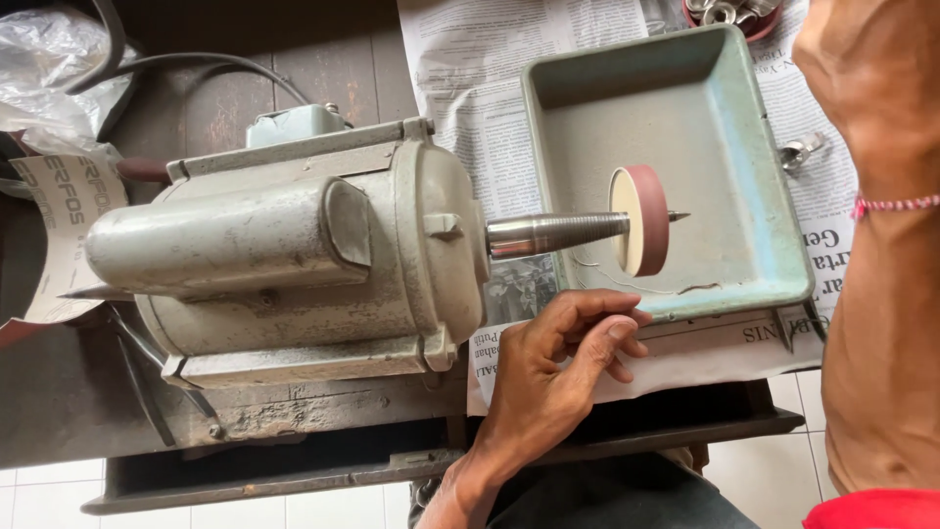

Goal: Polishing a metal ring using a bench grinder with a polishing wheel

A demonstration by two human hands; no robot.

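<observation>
plastic bag: crumpled clear plastic bag (44, 59) in the far left corner, well away from my hands.
sandpaper: a sheet of sandpaper (64, 211) lies under the back end of the machine.
motor: the grey bench motor (294, 255) sits on the dark wooden bench (59, 392), with its cable running off behind. i'd check it sits firm before leaning anything on the wheel.
spindle: the tapered steel spindle (558, 233) points right, out over the tray. i judge fingers and loose threads should stay off it.
left hand: my left hand (553, 377) rests on the newspaper (470, 78) just beside the tray's near rim, below the spindle. the fingers are curled and the thumb is tucked toward them. i cannot tell whether something small is pinched inside.
wheel: the pale wheel (641, 220) with a reddish band round its edge is seated on the spindle tip, above the tray floor and not touching it. any work is best held low on the band with light pressure, i think.
tray: the worn green metal tray (774, 235) sits under the wheel, so dust should fall into it.
small parts: a metal piece (798, 152) lies just right of the tray, and a bowl of metal bits (729, 12) is at the far edge.
right hand: my right hand (862, 69) is raised at the far right with a red bracelet (896, 205) at the wrist. the fingers are cut off by the frame, so i cannot tell its grip.
</observation>
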